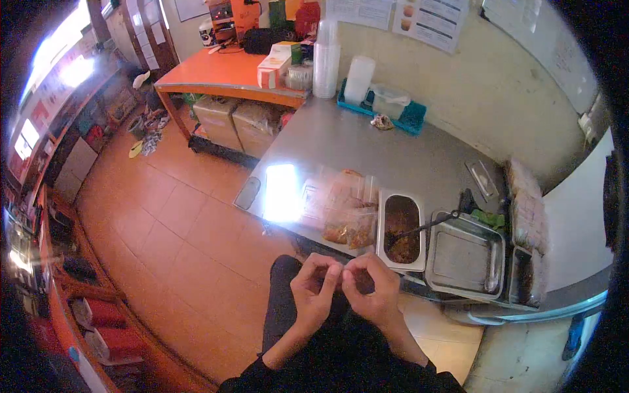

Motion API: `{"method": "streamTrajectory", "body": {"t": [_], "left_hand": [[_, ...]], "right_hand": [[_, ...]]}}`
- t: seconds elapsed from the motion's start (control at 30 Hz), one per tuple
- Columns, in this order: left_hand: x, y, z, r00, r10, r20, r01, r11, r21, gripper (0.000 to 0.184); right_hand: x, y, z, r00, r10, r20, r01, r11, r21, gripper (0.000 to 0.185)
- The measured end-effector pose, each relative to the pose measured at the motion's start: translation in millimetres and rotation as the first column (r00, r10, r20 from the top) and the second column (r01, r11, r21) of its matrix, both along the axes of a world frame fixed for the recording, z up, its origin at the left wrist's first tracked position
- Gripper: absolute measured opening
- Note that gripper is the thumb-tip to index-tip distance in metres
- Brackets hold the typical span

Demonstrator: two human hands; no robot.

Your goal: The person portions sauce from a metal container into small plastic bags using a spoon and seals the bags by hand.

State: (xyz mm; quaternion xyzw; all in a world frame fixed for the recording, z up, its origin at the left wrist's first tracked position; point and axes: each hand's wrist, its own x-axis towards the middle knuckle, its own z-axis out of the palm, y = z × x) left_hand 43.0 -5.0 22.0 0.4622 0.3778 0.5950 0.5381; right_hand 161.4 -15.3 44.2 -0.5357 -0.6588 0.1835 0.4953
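My left hand [316, 286] and my right hand [371, 285] meet over my lap, in front of the steel table [314, 141]. On each hand, thumb and fingers are pinched together, the tips almost touching; anything between them is too small or too clear to make out. Just beyond lie clear plastic bags with orange-brown food [350, 229]. To their right a deep steel pan [401, 196] holds dark brown food, and a dark-handled ladle [426, 226] leans in it. A shallow steel tray [466, 252] stands beside that pan.
A phone [248, 193] lies at the table's left corner, near a bright glare. At the back, a teal tray [411, 121] holds plastic containers beside stacked clear cups [325, 69]. Packed bags [526, 203] line the right side. An orange table [216, 69] stands beyond, with boxes beneath.
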Motion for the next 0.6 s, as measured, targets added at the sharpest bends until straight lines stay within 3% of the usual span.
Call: {"method": "streamTrajectory", "body": {"t": [0.2, 0.3, 0.37, 0.5, 0.53, 0.6], "left_hand": [[-3.8, 0.7, -12.1, 0.992, -0.017, -0.122, 0.028, 0.996, 0.084, 0.006], [-8.8, 4.6, -27.0, 0.995, -0.036, -0.093, 0.040, 0.999, 0.034, 0.010], [-12.3, 12.4, -37.8, 0.991, 0.103, 0.080, -0.093, 0.989, -0.111, 0.014], [-10.7, 19.0, -4.3, 0.995, 0.068, 0.068, -0.058, 0.988, -0.143, 0.013], [-14.2, 22.8, -8.0, 0.996, 0.055, 0.064, -0.046, 0.989, -0.138, 0.013], [-25.3, 32.3, -18.0, 0.975, -0.223, -0.018, 0.224, 0.974, 0.044, 0.011]], "right_hand": [[-3.1, -1.8, -3.5, 1.000, 0.005, -0.018, -0.008, 0.990, -0.139, 0.015], [-2.2, -0.3, -5.8, 0.999, 0.051, 0.016, -0.048, 0.990, -0.129, 0.016], [0.8, 0.2, -7.9, 0.997, 0.073, -0.015, -0.073, 0.997, -0.009, 0.013], [7.7, -1.3, -8.2, 0.998, 0.057, -0.022, -0.058, 0.997, -0.060, 0.012], [11.7, -0.7, -5.0, 0.998, 0.061, 0.000, -0.061, 0.997, -0.048, 0.012], [19.3, 1.8, -0.8, 0.999, 0.052, 0.014, -0.052, 0.998, -0.032, 0.013]]}}
